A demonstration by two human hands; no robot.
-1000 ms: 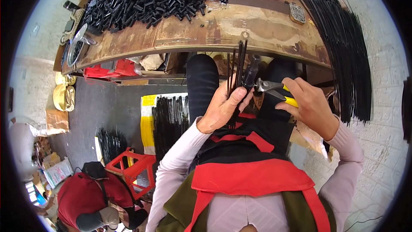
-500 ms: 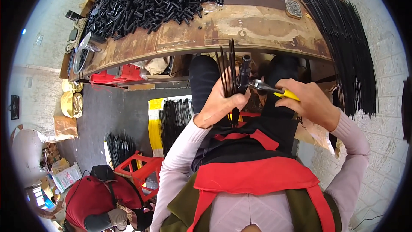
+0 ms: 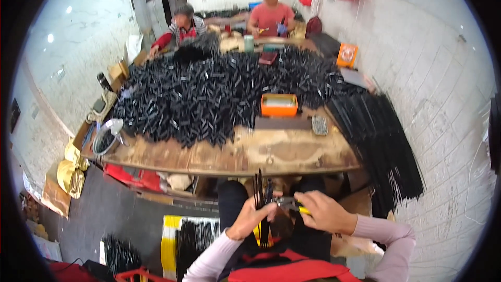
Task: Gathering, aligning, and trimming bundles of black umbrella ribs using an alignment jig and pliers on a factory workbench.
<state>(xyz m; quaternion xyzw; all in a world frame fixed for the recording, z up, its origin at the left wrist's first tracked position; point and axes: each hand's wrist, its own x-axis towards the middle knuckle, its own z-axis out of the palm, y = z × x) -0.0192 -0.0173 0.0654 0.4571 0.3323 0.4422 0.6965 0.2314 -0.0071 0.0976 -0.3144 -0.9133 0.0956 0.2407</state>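
Observation:
My left hand (image 3: 245, 220) is closed around several thin black rods (image 3: 258, 190), which stand upright over my lap. Beside them, in the same grip, is a black tubular piece (image 3: 269, 190). My right hand (image 3: 327, 213) holds pliers (image 3: 285, 201) with yellow handles. Their metal jaws point left and meet the tubular piece near my left fingertips; whether they bite on it I cannot tell. Both hands are just below the near edge of the wooden table (image 3: 245, 159).
A large pile of short black tubes (image 3: 198, 94) covers much of the table. Nearby are an orange tray (image 3: 279, 106), a small container of metal bits (image 3: 319, 125) and a clear plastic container (image 3: 107, 140). Long black rods (image 3: 383, 162) hang over the right edge. Two people work at the back.
The view has tilted up, so the far table, the back wall and two people now show. My hands appear lower in the picture, still gripping the rods, tubular piece and pliers.

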